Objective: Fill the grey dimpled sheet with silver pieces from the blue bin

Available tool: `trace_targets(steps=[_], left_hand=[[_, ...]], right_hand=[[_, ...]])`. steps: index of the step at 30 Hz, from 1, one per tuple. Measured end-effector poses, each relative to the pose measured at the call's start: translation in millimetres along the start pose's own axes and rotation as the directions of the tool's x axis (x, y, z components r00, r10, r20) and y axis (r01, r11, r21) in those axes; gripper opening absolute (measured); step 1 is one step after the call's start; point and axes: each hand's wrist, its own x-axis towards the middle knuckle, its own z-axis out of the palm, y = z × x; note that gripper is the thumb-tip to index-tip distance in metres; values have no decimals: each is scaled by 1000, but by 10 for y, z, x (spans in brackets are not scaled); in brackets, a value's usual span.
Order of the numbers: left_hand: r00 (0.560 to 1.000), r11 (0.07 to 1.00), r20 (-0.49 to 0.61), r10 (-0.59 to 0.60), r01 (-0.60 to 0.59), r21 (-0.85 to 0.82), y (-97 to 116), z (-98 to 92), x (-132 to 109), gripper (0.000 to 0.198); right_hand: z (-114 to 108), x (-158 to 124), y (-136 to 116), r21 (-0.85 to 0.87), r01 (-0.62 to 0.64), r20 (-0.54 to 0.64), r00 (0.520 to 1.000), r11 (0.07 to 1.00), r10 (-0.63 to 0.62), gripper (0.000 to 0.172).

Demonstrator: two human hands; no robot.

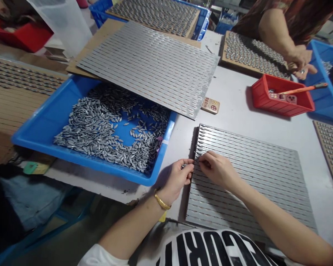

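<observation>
A grey grooved board (255,181) lies in front of me, with a short column of small grey spindle-shaped metal pieces (201,140) set along its upper left edge. My right hand (218,169) is over that edge, just below the column, thumb and fingers pinched together; whatever is between the fingertips is hidden. Beside the board's left edge, my left hand (179,175) is curled around a few of the same grey pieces (184,166), partly showing between thumb and fingers. To its left is a blue tray (86,153) heaped with loose pieces.
Another grooved board (152,66) and cardboard overhang the blue tray. A gold-coloured box-like item (211,105) lies beyond my board. A red bin (283,105) holds an orange-handled tool (302,89). At the upper right, a co-worker's hands (301,61) are over a filled board (252,53).
</observation>
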Motion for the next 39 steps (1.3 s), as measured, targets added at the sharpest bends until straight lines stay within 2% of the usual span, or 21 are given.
trace_targets(steps=[7,17,23,26,29,33,36,39], left_hand=[[1000,1000,8,9,-9,15,-6,-8,10,27],[1000,1000,-7,-1,1,10,-19,1,30,25],[998,997,-35,58,-60,-50,1,-25,23,24],[998,993,-28,64,-67,-96,56,-37,-31,26],[997,990,-8,77,-78,-115,96,-29,-106,29],[994,987,-17,112,-113,-118,75,-6,-177,23],[991,985,-13,135,-135,-104,28,0,-204,19],[990,988,6,138,-137,-68,14,-8,-237,19]], right_hand=[[-36,29,0,31,4,59,998,1000,-6,11],[11,-16,22,17,49,-1,999,999,-49,13],[14,-43,29,40,77,-25,997,996,-76,14],[-26,-76,-10,103,65,-80,995,993,-57,15],[-82,-109,-109,251,91,-125,990,964,-61,15],[-126,-122,-253,446,123,-109,991,886,-83,21],[-146,-126,-300,480,152,-109,988,864,-113,19],[-190,-152,-286,505,134,-55,991,852,-124,15]])
